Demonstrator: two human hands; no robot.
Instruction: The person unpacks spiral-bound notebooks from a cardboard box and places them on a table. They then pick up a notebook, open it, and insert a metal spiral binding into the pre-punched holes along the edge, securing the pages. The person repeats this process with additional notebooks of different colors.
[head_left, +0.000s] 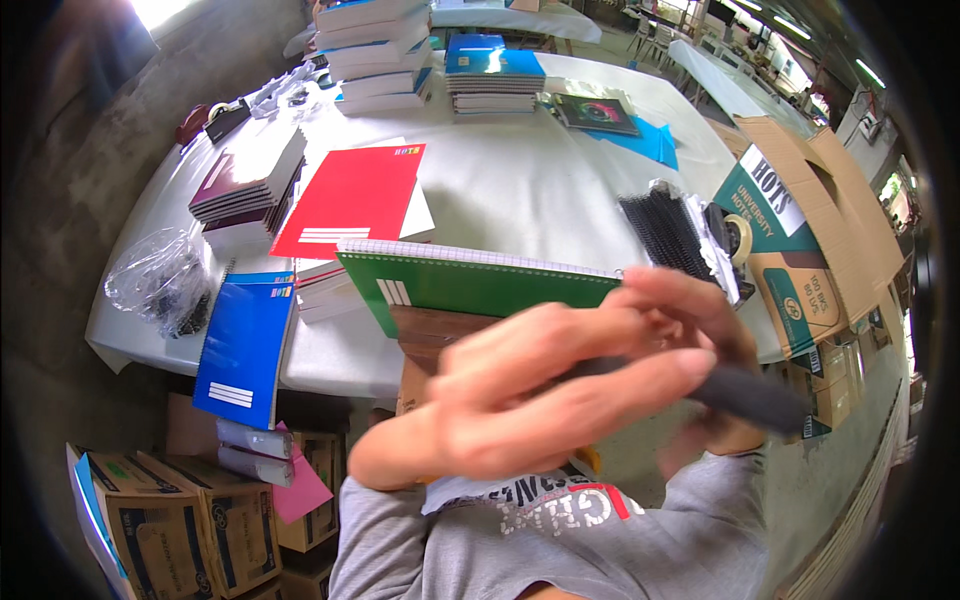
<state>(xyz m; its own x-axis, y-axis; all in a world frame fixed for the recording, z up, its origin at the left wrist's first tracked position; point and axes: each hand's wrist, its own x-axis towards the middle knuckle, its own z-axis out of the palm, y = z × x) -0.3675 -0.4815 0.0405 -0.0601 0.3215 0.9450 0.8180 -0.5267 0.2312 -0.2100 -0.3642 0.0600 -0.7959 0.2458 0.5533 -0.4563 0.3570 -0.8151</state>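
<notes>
Close under the camera, the left hand lies across the view with its fingers curled around a dark grey stick, which pokes out toward 3 o'clock. The right hand sits just behind it at 1 o'clock, fingers bent (whether it grips anything I cannot tell). A green notebook lies just beyond both hands at 11 o'clock, near the front edge of the white surface. Open room stretches at 12 o'clock; a red notebook lies at 10 o'clock.

Left hand raised close before the camera, fingers extended rightward, right hand curled behind it
</notes>
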